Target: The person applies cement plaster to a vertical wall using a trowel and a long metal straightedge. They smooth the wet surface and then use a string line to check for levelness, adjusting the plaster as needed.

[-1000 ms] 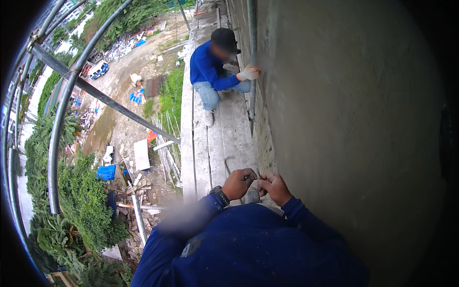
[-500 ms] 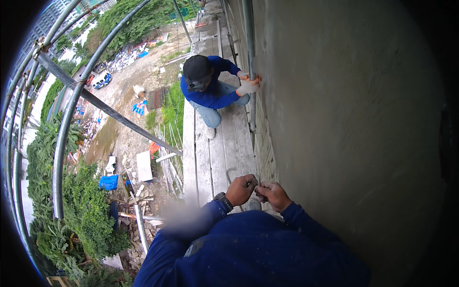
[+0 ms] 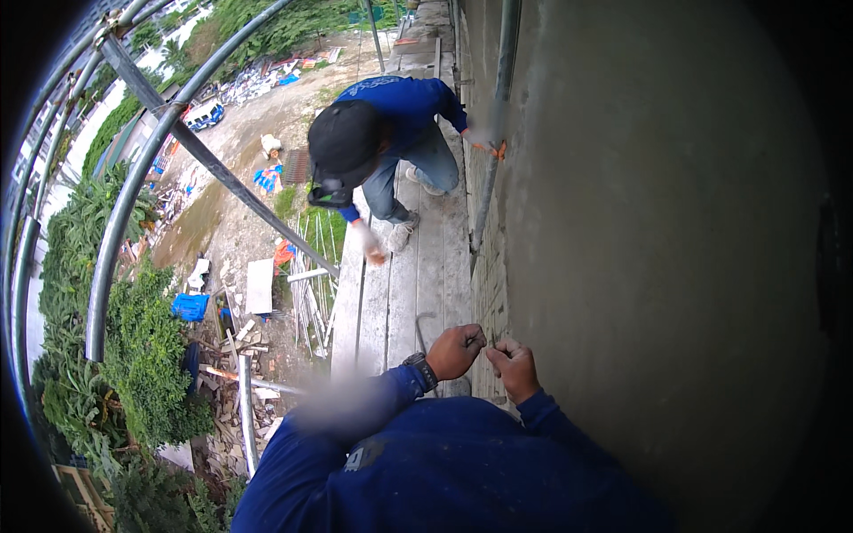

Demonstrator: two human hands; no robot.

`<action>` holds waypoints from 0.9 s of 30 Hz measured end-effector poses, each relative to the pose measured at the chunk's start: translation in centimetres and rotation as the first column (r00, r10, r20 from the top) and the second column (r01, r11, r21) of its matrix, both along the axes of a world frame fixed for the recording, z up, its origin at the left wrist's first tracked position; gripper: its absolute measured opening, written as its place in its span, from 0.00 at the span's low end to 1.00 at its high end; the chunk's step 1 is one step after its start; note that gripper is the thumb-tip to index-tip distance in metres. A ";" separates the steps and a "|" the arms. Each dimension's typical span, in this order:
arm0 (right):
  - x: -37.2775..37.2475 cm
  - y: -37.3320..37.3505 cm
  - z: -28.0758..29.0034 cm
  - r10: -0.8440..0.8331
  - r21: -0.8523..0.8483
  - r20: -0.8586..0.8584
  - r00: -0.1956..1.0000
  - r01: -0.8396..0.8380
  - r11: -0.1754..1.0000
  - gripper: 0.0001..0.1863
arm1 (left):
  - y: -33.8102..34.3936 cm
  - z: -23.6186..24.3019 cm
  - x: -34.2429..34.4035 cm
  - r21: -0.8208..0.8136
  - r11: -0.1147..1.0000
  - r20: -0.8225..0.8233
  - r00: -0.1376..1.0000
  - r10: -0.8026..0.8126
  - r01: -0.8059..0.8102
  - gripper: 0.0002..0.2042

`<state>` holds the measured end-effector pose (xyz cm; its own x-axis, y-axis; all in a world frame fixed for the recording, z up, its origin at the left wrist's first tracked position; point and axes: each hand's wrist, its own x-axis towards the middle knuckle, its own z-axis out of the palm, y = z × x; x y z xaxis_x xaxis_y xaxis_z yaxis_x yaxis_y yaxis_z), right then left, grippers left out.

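My left hand (image 3: 457, 352), with a dark watch (image 3: 420, 371) on its wrist, is closed in a pinch above the plank walkway. Close by on its right, my right hand (image 3: 515, 368) has thumb and fingers pressed together, near the grey plastered wall (image 3: 640, 266). Whatever is between my fingertips is too small to make out. Below my left hand a thin bent metal rod (image 3: 419, 330) lies on the planks (image 3: 378, 306).
Ahead, a co-worker (image 3: 404, 107) in blue bends over the walkway, one gloved hand by an upright pipe (image 3: 496, 133) at the wall, the other low over the planks. Scaffold pipes (image 3: 218, 173) cross on the left. Far below lie debris (image 3: 235, 426) and trees (image 3: 155, 355).
The co-worker has come closer and bent down, one hand dropping from the pipe toward the planks. My hands have moved slightly apart, still pinched. The view has shifted a little.
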<state>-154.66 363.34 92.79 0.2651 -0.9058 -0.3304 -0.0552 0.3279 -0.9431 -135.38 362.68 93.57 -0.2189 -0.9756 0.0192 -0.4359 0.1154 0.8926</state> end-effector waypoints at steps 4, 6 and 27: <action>0.3 0.6 0.5 -0.002 0.100 0.223 0.975 -0.021 0.995 0.11 | -0.2 0.6 -0.1 0.058 0.997 -0.052 0.997 0.053 -0.050 0.06; 0.1 0.8 0.2 -0.032 0.161 0.311 0.950 -0.020 0.987 0.12 | -0.6 1.0 -0.3 0.063 0.997 -0.033 0.999 0.038 -0.036 0.06; -8.2 1.7 0.9 -0.356 -0.121 -0.172 0.918 0.339 0.933 0.08 | -6.1 0.3 -9.2 0.257 0.833 -0.128 0.871 -0.474 0.490 0.05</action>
